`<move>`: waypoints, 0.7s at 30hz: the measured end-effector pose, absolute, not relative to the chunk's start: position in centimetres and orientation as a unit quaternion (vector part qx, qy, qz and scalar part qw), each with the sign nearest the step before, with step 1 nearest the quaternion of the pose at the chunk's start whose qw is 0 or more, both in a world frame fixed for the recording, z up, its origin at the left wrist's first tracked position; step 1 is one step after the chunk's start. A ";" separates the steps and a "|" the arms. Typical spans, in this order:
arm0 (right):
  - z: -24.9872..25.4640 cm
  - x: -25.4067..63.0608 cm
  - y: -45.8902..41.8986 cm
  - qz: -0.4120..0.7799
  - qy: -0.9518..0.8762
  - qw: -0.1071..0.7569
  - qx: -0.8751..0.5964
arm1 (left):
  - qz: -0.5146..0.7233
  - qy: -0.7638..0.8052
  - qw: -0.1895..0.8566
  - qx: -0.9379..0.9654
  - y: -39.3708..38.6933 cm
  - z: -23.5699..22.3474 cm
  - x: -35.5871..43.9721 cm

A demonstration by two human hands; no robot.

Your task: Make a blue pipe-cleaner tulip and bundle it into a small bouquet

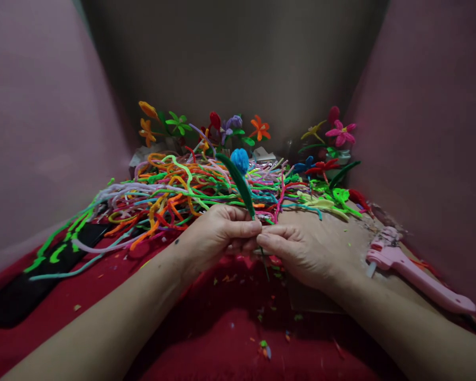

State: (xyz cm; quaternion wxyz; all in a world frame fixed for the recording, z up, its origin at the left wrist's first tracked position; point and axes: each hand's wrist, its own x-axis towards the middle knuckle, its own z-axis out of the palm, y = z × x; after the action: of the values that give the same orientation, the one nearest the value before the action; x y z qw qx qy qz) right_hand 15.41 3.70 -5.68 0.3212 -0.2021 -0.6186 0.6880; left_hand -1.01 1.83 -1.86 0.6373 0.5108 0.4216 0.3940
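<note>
Both hands meet in the middle, pinching the stem of a pipe-cleaner flower. Its round blue bloom (240, 160) stands upright above the fingers, and a long dark green leaf (238, 182) rises beside it, leaning left. My left hand (226, 228) is closed, thumb and fingers pressed at the leaf's base. Just to its right, my right hand (291, 244) pinches the stem with thumb and forefinger, touching the left fingertips. A thin end of the stem (265, 264) hangs below the hands. The fingers hide the join between leaf and stem.
Behind the hands spreads a heap of colourful pipe cleaners (174, 193). Finished flowers, such as a pink one (341, 132), stand at the back. A pink glue gun (416, 272) lies right, by a cardboard sheet (333, 233). Scraps (265, 349) dot the red cloth (206, 338).
</note>
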 end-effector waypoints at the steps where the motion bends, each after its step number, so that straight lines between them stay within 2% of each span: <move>1: -5.6 15.4 3.7 0.697 -0.613 0.317 -0.194 | 0.389 0.411 0.649 0.509 1.8 -1.8 -1.1; 7: -5.4 15.6 3.6 0.751 -0.573 0.295 -0.145 | 0.375 0.349 0.700 0.498 1.7 -1.6 -1.5; 13: -5.6 15.9 3.7 0.747 -0.580 0.281 -0.164 | 0.369 0.331 0.711 0.499 1.7 -1.8 -1.5; 17: -5.7 15.8 3.7 0.721 -0.584 0.316 -0.197 | 0.386 0.341 0.702 0.493 1.7 -1.9 -1.3; 21: -5.4 15.6 3.6 0.689 -0.592 0.350 -0.227 | 0.429 0.378 0.651 0.499 1.9 -2.1 -1.0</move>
State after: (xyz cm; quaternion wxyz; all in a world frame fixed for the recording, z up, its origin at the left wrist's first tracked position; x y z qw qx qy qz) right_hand 15.59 3.59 -5.41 0.3497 -0.2273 -0.5924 0.6893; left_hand -1.01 1.86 -2.09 0.6509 0.4993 0.3776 0.4295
